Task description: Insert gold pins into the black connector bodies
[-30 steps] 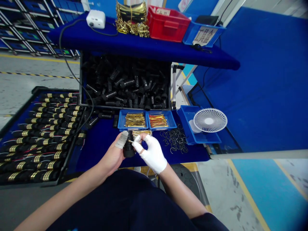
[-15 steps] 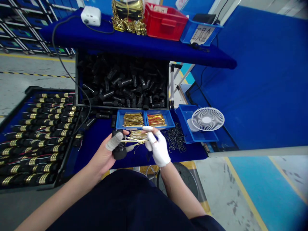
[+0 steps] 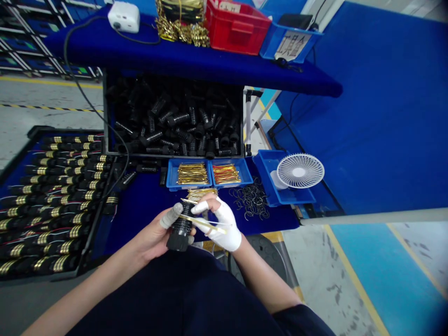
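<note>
- Black tube [image 3: 182,227], lower middle of the frame: gripped in the left hand [image 3: 157,234], whose thumb presses a pale strip [image 3: 203,223] against it.
- Right hand [image 3: 223,223]: just beside the tube, fingers curled; cannot tell whether they pinch anything.
- Half a second ago the right hand was farther from the tube.

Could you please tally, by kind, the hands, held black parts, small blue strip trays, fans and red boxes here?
Hands (left hand, right hand): 2
Held black part: 1
Small blue strip trays: 2
Fan: 1
Red box: 1
Total: 7
</note>
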A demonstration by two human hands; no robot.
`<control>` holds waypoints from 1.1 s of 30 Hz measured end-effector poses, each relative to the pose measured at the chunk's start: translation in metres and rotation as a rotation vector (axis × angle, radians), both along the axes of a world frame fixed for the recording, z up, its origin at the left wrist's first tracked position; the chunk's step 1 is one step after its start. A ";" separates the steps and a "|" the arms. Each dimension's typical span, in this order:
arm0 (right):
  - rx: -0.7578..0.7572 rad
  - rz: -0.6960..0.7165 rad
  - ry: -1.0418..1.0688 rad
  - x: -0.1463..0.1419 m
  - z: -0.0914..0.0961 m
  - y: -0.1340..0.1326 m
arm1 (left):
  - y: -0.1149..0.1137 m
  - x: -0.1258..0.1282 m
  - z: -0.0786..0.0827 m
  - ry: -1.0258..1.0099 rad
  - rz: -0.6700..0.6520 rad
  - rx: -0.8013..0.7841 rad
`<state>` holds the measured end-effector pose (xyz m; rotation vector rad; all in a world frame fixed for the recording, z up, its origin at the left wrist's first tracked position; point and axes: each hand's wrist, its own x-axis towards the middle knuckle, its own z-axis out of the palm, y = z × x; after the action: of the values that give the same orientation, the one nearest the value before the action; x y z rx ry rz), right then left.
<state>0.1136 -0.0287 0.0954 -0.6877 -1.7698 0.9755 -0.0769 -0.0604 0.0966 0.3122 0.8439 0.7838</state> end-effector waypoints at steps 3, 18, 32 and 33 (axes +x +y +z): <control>0.009 0.084 -0.062 0.004 0.005 -0.003 | -0.001 -0.001 -0.001 0.005 -0.105 -0.006; -0.014 -0.216 -0.232 -0.008 -0.005 -0.015 | -0.002 0.005 0.003 0.054 0.013 0.145; -0.243 -0.159 -0.268 -0.006 -0.018 -0.015 | -0.005 0.003 -0.015 0.260 -0.036 0.252; -0.191 -0.075 -0.288 -0.005 -0.019 -0.017 | -0.005 0.002 -0.015 0.253 -0.031 0.227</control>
<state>0.1088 -0.0453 0.0761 -1.0522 -1.8963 1.0433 -0.0754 -0.0657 0.0815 0.6345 0.9853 0.8229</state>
